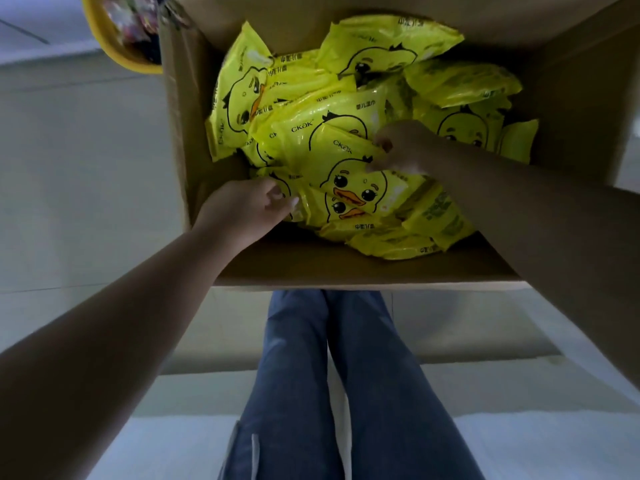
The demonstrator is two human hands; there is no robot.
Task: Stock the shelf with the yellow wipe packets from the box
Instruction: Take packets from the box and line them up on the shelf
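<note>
Loosely heaped in the open brown cardboard box (207, 168), glossy yellow duck-printed wipe packets (349, 174) look soft, light and slippery; right hand (403, 147) pinches one's top edge, left hand (249, 207), fingers curled, touches another.

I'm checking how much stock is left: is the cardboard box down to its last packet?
No, the cardboard box holds a loose heap of many yellow wipe packets, with the left hand and right hand reaching in.

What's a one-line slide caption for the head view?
Both hands, left and right, grasp yellow wipe packets inside the open cardboard box.
</note>
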